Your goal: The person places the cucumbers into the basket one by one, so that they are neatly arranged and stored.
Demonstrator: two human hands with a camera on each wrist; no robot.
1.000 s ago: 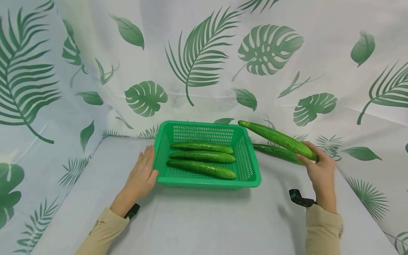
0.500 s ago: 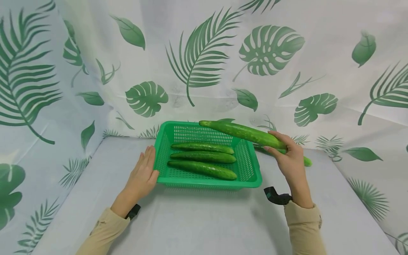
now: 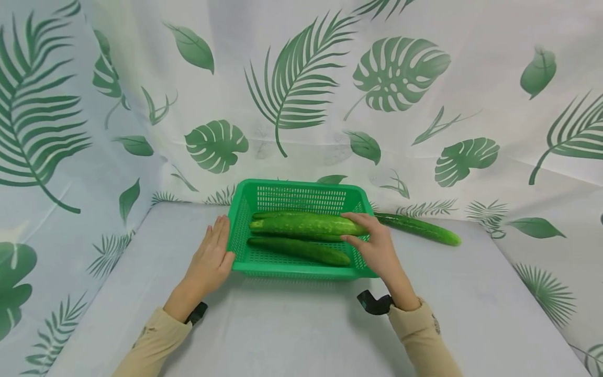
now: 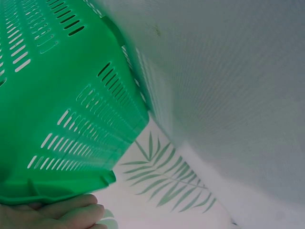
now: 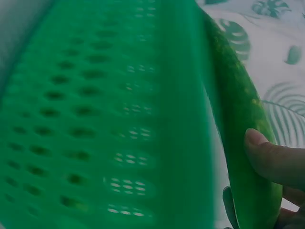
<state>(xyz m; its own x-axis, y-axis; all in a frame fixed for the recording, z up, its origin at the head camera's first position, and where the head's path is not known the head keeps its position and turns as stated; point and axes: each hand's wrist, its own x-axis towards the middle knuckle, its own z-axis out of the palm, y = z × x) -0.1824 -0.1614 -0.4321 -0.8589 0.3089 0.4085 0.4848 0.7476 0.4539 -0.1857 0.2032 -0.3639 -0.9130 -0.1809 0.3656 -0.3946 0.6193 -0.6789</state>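
Observation:
A green perforated plastic basket (image 3: 306, 272) stands on the table. My left hand (image 3: 209, 257) rests against its left rim with the fingers straight, and the left wrist view shows fingertips (image 4: 81, 210) right at the rim. Between thumb and fingers, my right hand (image 3: 377, 246) grips one end of a long cucumber (image 3: 297, 225), held level over the basket's inside. That cucumber (image 5: 240, 109) also shows in the right wrist view, beyond the blurred basket wall. Beneath it lie several cucumbers; the front one (image 3: 297, 251) shows whole, the others are partly covered.
Another cucumber (image 3: 421, 229) lies on the white tabletop (image 3: 292, 324), right of the basket. Leaf-printed white sheets (image 3: 301, 162) hang behind and at both sides of the table.
My right hand has carried the gripped cucumber leftward and down, from above the cucumber on the table to inside the basket's outline. My left hand has stayed at the left rim.

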